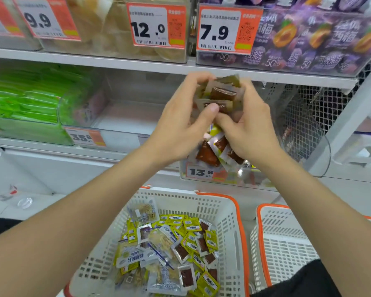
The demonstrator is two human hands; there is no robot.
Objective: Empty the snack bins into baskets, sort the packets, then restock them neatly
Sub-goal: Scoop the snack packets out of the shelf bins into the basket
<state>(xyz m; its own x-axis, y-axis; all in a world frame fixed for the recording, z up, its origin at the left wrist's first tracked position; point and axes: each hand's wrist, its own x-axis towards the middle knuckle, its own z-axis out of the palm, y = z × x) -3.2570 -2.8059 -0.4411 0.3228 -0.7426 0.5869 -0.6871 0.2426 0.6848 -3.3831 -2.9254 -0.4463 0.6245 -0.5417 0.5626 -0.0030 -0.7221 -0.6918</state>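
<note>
Starting at the left edge of the lower shelf (41, 145), a clear bin of green packets (24, 103) is cut off by the frame, and its print is too smeared to read. Just right of it, a price tag (85, 137) on the shelf's front edge reads 35.8; the small print is illegible.

Toward the middle, the left hand (180, 129) and right hand (248, 129) meet in front of the shelf. The fingers of both curl round one stack of packets (221, 93) with brown filling, and the left thumb lies across its front. Blur hides how many packets the stack holds.

Directly below the hands, at the shelf's right end, sits the snack bin (240, 176) tagged 13.8. Wrists and palms cover most of it, so only a few brown packets (208, 155) show.

Below the shelf stands a white basket (229, 211) with an orange rim, holding mixed packets (176, 243) in yellow, brown and pale wrappers. Its near edge runs out of frame and the left forearm overlaps its left side.

To the right stands a second basket (283, 243); whether it touches the first or is just beside it I cannot tell. Dark cloth (308, 281) hides its near part and the frame cuts off its right side. Up behind the right hand, a white mesh panel (321, 103) obscures whatever lies past it.
</note>
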